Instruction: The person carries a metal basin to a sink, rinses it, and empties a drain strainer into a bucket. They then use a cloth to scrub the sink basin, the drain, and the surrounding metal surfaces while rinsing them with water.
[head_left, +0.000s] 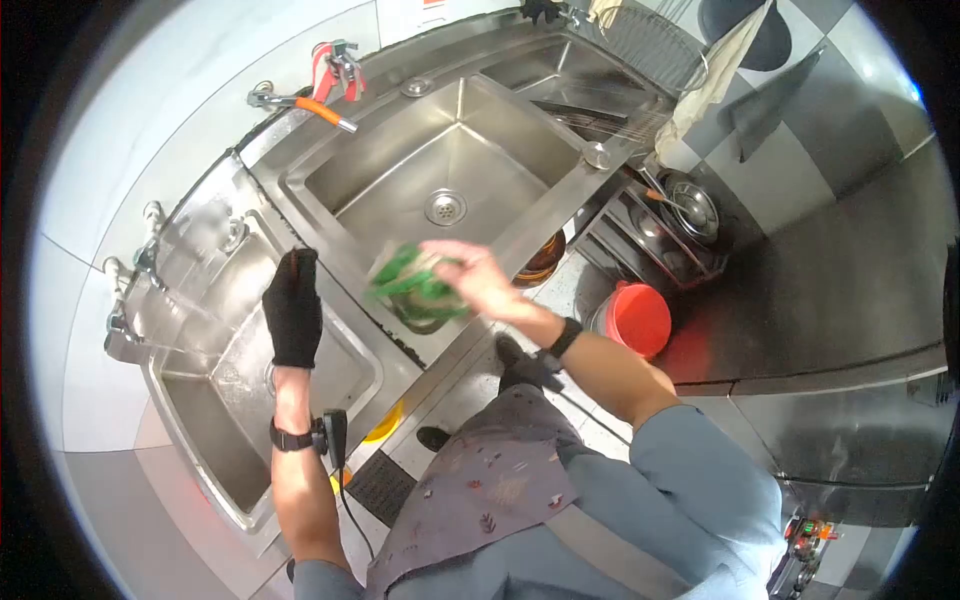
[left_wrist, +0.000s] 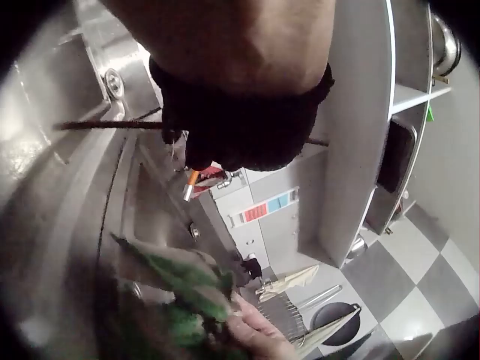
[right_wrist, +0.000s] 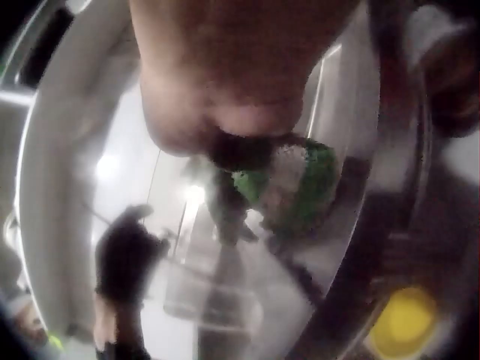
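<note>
My left hand (head_left: 292, 310), in a black glove, is over the near left sink basin (head_left: 330, 345). In the left wrist view its fingers are curled round a thin dark brown stick-like thing (left_wrist: 105, 125), which sticks out on both sides. My bare right hand (head_left: 478, 280) grips a limp green and pale cloth-like bundle (head_left: 418, 290), blurred here, above the strip of metal between the two basins. The bundle hangs from the fingers to the right of the gloved hand; its exact kind I cannot tell.
A larger steel basin (head_left: 400, 185) lies ahead. Wall taps (head_left: 150, 265) are at the left, with pale streaks of water below them. An orange-ended spout (head_left: 325, 112) reaches over the counter. A red bucket (head_left: 640, 318) stands on the floor at right, beside a rack of pans (head_left: 690, 210).
</note>
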